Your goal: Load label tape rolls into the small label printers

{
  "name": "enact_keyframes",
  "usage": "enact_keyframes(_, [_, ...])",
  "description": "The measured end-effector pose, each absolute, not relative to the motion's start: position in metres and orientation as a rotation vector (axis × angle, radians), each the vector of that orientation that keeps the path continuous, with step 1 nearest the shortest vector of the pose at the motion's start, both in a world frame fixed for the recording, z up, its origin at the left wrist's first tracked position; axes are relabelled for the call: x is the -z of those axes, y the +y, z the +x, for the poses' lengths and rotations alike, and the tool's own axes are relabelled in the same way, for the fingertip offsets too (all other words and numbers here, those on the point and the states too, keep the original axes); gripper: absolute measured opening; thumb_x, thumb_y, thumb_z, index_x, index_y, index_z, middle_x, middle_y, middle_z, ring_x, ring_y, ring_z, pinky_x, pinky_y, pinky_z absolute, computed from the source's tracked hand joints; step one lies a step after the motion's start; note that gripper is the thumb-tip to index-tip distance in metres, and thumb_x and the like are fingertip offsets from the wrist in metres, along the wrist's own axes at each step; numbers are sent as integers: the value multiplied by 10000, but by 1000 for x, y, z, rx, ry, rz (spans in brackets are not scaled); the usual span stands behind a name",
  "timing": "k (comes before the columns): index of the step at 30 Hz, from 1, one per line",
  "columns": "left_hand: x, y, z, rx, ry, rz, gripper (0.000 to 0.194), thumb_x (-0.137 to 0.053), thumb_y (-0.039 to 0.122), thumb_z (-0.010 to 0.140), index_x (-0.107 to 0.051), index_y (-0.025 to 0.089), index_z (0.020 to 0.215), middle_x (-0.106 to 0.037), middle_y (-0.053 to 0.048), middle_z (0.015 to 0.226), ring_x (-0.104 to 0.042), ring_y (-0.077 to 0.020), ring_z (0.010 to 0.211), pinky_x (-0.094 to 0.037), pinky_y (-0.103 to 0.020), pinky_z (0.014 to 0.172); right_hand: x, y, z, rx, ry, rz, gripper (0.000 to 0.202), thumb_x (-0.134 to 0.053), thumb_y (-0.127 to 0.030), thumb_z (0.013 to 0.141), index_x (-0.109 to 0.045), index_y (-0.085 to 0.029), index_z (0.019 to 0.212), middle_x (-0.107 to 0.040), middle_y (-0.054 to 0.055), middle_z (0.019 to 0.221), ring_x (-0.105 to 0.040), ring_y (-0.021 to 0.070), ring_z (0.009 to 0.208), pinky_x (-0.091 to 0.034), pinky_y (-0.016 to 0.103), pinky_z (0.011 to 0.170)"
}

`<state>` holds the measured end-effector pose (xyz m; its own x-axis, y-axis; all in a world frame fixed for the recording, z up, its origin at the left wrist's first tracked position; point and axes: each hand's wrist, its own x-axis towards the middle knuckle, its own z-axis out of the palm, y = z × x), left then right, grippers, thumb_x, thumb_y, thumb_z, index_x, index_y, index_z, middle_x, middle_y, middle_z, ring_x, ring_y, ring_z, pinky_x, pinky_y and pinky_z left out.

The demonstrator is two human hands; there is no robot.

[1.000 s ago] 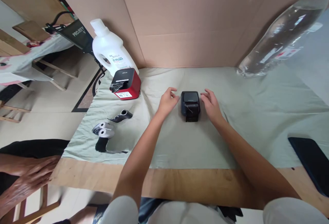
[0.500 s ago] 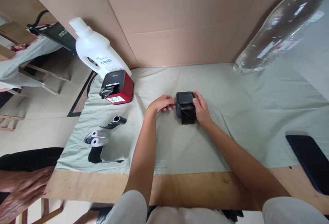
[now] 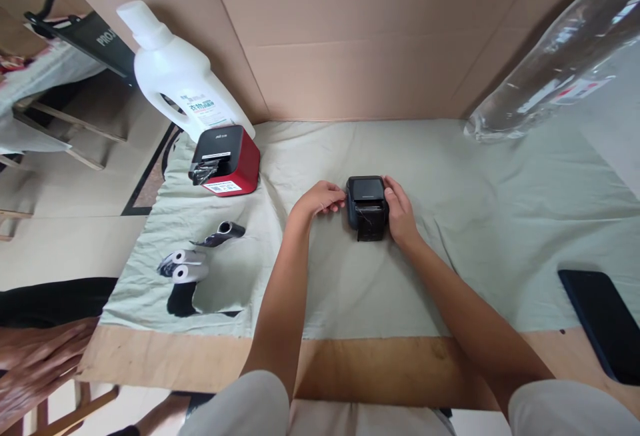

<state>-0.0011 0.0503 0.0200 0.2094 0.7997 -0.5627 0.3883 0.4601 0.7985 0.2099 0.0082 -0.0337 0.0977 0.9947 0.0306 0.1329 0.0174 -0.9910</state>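
Note:
A small dark label printer (image 3: 367, 188) sits on the cloth in front of me, with a strip of black film (image 3: 371, 224) hanging from its front slot. My right hand (image 3: 400, 211) wraps its right side, thumb near the top edge and fingers behind. At the left side, my left hand (image 3: 323, 199) is closed in a pinch, fingertips touching or nearly touching the casing. Whatever those fingertips may hold is too small to make out. Off to the left stands a red and black printer (image 3: 243, 163) with crumpled black film at its slot.
White paper rolls (image 3: 190, 264) and a dark roll (image 3: 227, 231) lie on the left. A white detergent bottle (image 3: 175, 69) leans by the cardboard wall (image 3: 360, 76). On the right are a clear plastic-wrapped item (image 3: 540, 83) and a phone (image 3: 600, 319). Another person's hand (image 3: 45, 356) rests at lower left.
The view has shifted slightly, so the printer and both hands appear a little further right. Both hands keep the same places at the printer.

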Motion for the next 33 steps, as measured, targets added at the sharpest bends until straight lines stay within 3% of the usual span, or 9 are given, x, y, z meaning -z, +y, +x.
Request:
enact_keyframes(8, [-27, 44, -5, -496, 1355, 1110, 65, -663, 170, 820, -690, 146, 766, -689, -33, 785, -508, -70, 551, -259, -221, 449, 32, 2, 208, -954, -1366, -1376, 813, -466, -796, 950, -553, -234, 1530, -554, 131, 1600, -470, 323, 1526, -309, 541, 1315])
enact_keyframes(13, [-44, 36, -5, -569, 1379, 1149, 228, -655, 146, 828, -787, 152, 1013, -541, 32, 656, -402, -75, 540, -307, -234, 525, 34, 2, 209, -927, -1407, -1376, 773, -450, -768, 969, -540, -253, 1538, -551, 120, 1602, -458, 324, 1531, -295, 547, 1316])
enact_keyframes(17, [-54, 30, -2, -543, 1387, 1194, 234, -594, 142, 866, -796, 144, 985, -434, 48, 615, -358, -80, 554, -288, -234, 547, 39, 4, 210, -939, -1412, -1359, 714, -463, -704, 983, -536, -256, 1533, -558, 111, 1594, -464, 322, 1524, -307, 543, 1309])
enact_keyframes(22, [-57, 29, -5, -484, 1312, 1220, 204, -586, 198, 892, -784, 151, 910, -419, 45, 612, -316, -80, 526, -239, -244, 527, 42, 7, 211, -997, -1364, -1313, 674, -493, -579, 964, -530, -213, 1529, -544, 121, 1607, -471, 313, 1520, -318, 515, 1308])
enact_keyframes(26, [-61, 27, -8, -460, 1289, 1235, 231, -577, 227, 913, -793, 157, 956, -434, 40, 613, -305, -81, 509, -224, -244, 519, 39, 7, 210, -995, -1347, -1327, 703, -513, -619, 958, -531, -214, 1533, -546, 124, 1610, -459, 310, 1535, -303, 510, 1317])
enact_keyframes(30, [-64, 27, -9, -495, 1290, 1234, 346, -572, 256, 933, -782, 181, 1198, -455, 44, 633, -324, -84, 515, -259, -229, 519, 38, 6, 209, -941, -1377, -1315, 765, -497, -735, 957, -542, -231, 1531, -570, 130, 1590, -488, 305, 1518, -304, 529, 1314])
enact_keyframes(33, [-61, 29, -7, -530, 1316, 1209, 521, -561, 283, 953, -645, 210, 1462, -485, 47, 661, -348, -87, 521, -269, -220, 516, 40, 7, 209, -954, -1382, -1298, 841, -488, -809, 929, -537, -234, 1541, -548, 134, 1609, -473, 310, 1532, -283, 535, 1324])
